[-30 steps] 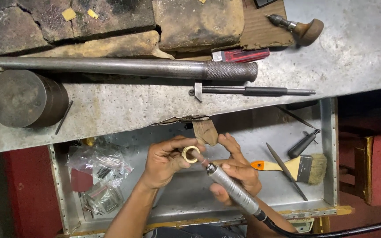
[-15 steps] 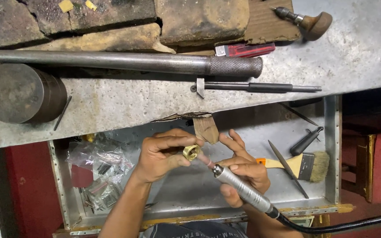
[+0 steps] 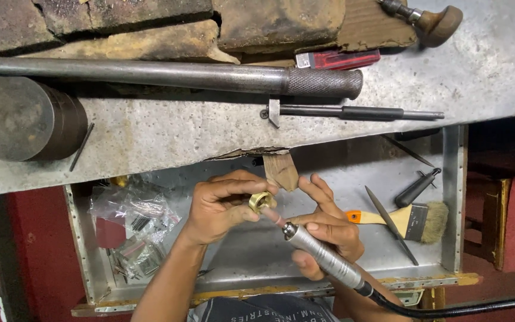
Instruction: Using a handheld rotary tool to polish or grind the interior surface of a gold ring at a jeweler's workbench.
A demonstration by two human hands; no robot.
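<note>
My left hand (image 3: 222,206) pinches a small brass ring (image 3: 260,201) between thumb and fingers, above an open metal drawer (image 3: 457,203). My right hand (image 3: 329,229) grips a silver rotary handpiece (image 3: 323,256) like a pen, its black cable running off to the lower right. The tool's tip goes into the ring's opening. Both hands sit just below a small wooden peg (image 3: 281,171) that sticks out from the bench edge.
In the drawer lie a paintbrush (image 3: 409,219), a dark file (image 3: 388,223), a black-handled tool (image 3: 415,188) and clear bags of small parts (image 3: 135,223). On the grey bench (image 3: 180,134) lie a long steel bar (image 3: 168,74), a thinner rod (image 3: 353,112), a metal cylinder (image 3: 22,119), a red tool (image 3: 338,59) and a wooden-handled tool (image 3: 433,21).
The handpiece tip has moved in closer to the ring, and the ring has turned slightly in my left fingers. Both hands stay in the same spot over the drawer.
</note>
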